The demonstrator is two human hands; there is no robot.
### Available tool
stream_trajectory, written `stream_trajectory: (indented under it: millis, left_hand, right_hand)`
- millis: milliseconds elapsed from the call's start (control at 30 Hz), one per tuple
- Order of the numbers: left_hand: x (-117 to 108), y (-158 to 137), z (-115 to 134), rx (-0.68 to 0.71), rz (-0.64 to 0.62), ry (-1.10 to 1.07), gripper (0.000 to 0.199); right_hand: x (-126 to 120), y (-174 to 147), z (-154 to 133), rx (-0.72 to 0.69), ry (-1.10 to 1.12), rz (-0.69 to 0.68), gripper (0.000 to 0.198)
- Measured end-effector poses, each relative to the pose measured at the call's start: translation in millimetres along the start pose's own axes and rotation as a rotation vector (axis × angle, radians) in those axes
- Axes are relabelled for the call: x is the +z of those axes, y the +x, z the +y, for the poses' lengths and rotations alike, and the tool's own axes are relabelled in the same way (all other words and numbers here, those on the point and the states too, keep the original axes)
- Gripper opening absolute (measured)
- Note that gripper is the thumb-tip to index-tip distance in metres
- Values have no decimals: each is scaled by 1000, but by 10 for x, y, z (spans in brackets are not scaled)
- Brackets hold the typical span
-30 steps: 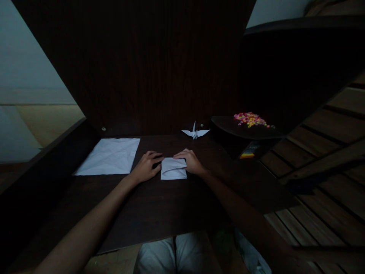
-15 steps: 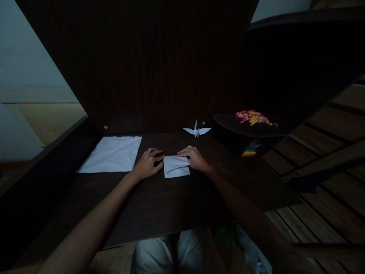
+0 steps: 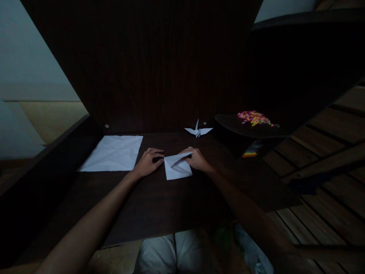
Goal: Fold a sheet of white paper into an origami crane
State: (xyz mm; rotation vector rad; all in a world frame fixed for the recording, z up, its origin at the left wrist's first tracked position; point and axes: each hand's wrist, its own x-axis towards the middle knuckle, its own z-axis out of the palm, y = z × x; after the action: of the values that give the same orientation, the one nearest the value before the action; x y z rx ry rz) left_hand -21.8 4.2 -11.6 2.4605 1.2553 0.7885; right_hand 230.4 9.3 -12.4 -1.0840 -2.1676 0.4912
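Observation:
A small folded square of white paper (image 3: 178, 173) lies on the dark desk between my hands, its upper flap lifted and gaping on the right. My right hand (image 3: 196, 159) is closed on that flap at the far right corner, its fingertips partly hidden behind the paper. At the left corner rests my left hand (image 3: 148, 161), fingers curved and apart, the thumb and index finger close to the paper's edge with nothing gripped. Beyond the right hand stands a white origami crane (image 3: 197, 131) with spread wings.
Larger creased white sheets (image 3: 114, 154) lie at the left of the desk (image 3: 148, 205). A raised corner shelf (image 3: 228, 122) at the right bears a pile of small colourful pieces (image 3: 255, 118). Under it sits something with yellow and red stripes (image 3: 249, 154). A dark panel (image 3: 159, 76) rises behind.
My right hand has raised the top flap of the folded paper, so the pocket now gapes wider. The left hand stays nearly in place. The view has shifted slightly.

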Motion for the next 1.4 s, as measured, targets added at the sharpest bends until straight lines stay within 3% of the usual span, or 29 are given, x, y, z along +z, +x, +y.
stream_trajectory:
  millis: [167, 400, 700, 933, 1167, 1400]
  left_hand:
    - [-4, -7, 26, 50, 24, -11, 16]
    - [-11, -10, 89, 89, 32, 60, 15]
    - [-1, -23, 61, 117, -16, 1, 19]
    - [21, -22, 57, 175, -14, 12, 22]
    - [-36, -26, 113, 222, -9, 45, 21]
    - [-70, -30, 161, 208, 31, 126, 22]
  right_hand:
    - [8, -1, -61, 142, -13, 9, 18]
    - [-8, -1, -98, 134, -13, 5, 17]
    - [48, -8, -20, 150, 46, 41, 15]
    - [88, 10, 77, 236, 241, 58, 12]
    - [71, 33, 83, 308, 597, 97, 29]
    - [92, 38, 81, 352, 709, 116, 31]
